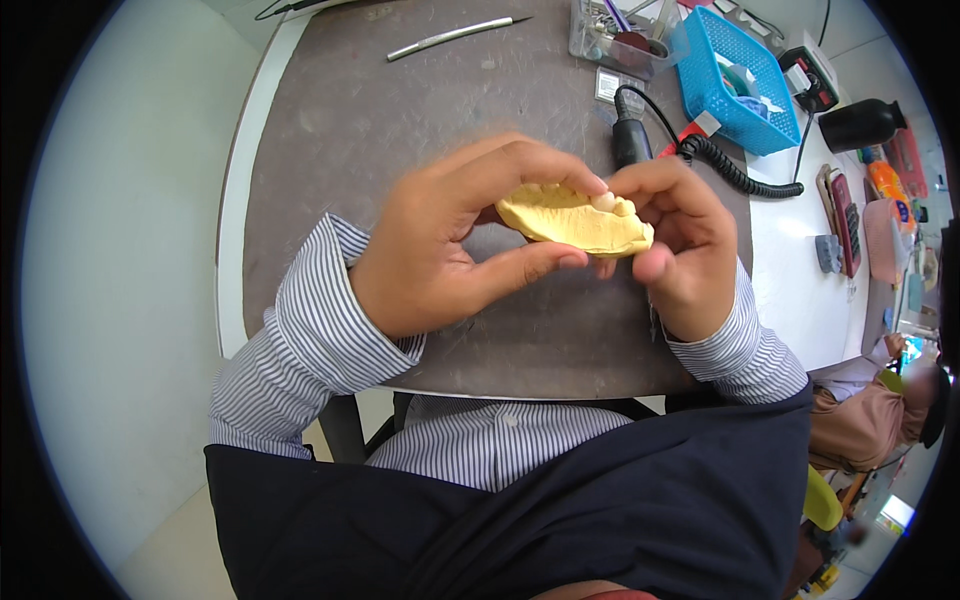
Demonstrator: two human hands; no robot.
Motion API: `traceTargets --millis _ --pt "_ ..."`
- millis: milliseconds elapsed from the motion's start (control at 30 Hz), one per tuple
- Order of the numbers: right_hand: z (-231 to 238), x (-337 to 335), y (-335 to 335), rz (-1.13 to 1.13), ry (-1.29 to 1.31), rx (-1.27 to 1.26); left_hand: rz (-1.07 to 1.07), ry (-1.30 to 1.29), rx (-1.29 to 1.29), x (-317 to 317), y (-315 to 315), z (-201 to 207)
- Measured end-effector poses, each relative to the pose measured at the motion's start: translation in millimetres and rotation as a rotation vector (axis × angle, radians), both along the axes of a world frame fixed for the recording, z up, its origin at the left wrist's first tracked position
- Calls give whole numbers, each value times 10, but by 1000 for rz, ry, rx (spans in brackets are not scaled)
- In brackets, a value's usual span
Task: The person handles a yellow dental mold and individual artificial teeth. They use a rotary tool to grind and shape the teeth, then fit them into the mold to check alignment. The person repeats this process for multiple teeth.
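Note:
Between both hands, above the brown work mat, is a yellow plaster dental model [575, 228] with a row of teeth along its upper side. One whitish tooth crown [603, 201] stands out near its right end. My left hand [450, 225] grips the model, thumb along its lower edge and index finger reaching over the top to the crown. My right hand [690, 225] closes on the model's right end, its thumb near the lower right corner and its index finger close to the crown. Some right fingers are partly hidden behind the model.
The brown mat [350, 150] covers the table. A slim metal carving knife [455, 40] lies at the back. Behind my right hand are a black handpiece [631, 142] with a coiled cord [735, 170], a clear box [615, 45] of tools and a blue basket [735, 85]. Another person [870, 415] sits far right.

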State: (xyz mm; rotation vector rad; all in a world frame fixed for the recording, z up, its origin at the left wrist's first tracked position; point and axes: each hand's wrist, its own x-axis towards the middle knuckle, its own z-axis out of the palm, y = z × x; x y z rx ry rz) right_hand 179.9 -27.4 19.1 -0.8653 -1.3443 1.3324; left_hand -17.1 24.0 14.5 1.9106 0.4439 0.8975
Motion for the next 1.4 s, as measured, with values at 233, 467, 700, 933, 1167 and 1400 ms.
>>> traceTargets --millis 233,467,700,933,1167,1400 --pt "51 64 33 -37 -380 518 -191 -210 -301 9 -6 -31" --pt "111 122 73 -102 -842 1069 -296 -373 -1007 66 -156 32" --pt "108 37 -24 -270 -1103 1328 -367 -253 -1032 83 -169 104" --pt "46 29 -55 -308 -978 1306 -428 -205 -1051 43 -177 89" --pt "62 -13 70 -189 -892 1216 -452 -287 -1210 29 -226 43" --pt "64 1 43 -121 -807 868 -102 -187 -564 65 -169 -26"
